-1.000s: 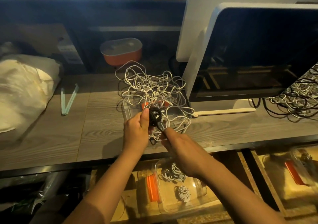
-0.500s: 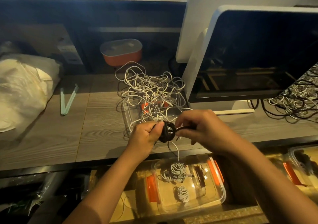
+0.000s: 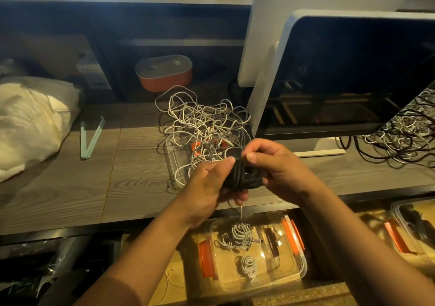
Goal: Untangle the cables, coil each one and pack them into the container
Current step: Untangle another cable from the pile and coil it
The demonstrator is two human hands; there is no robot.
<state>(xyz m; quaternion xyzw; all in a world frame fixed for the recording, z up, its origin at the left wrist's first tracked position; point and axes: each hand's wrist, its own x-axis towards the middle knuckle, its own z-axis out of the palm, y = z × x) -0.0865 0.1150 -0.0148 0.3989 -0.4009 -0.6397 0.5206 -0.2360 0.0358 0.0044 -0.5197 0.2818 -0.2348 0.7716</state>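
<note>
A black coiled cable (image 3: 244,176) is held between both hands above the front edge of the wooden desk (image 3: 117,176). My left hand (image 3: 207,185) grips the coil's left side, thumb on top. My right hand (image 3: 275,167) pinches its right side and the loose black end. A thin white cable end hangs below the coil. Behind the hands a tangle of white cables (image 3: 202,127) lies on a clear lid with orange clips. Below the desk stands an open clear container (image 3: 299,265) with two white coils (image 3: 240,236) and a black piece inside.
A monitor (image 3: 353,75) stands at the right, with another cable tangle (image 3: 400,138) beyond it. An orange box with a grey lid (image 3: 164,73) sits at the back. A white bag (image 3: 30,122) and pale green sticks (image 3: 90,138) lie left. A second container (image 3: 414,225) sits lower right.
Both hands came closer together on the black coil. The right hand moved from low near the desk edge up to the coil's right side, and the coil looks thicker.
</note>
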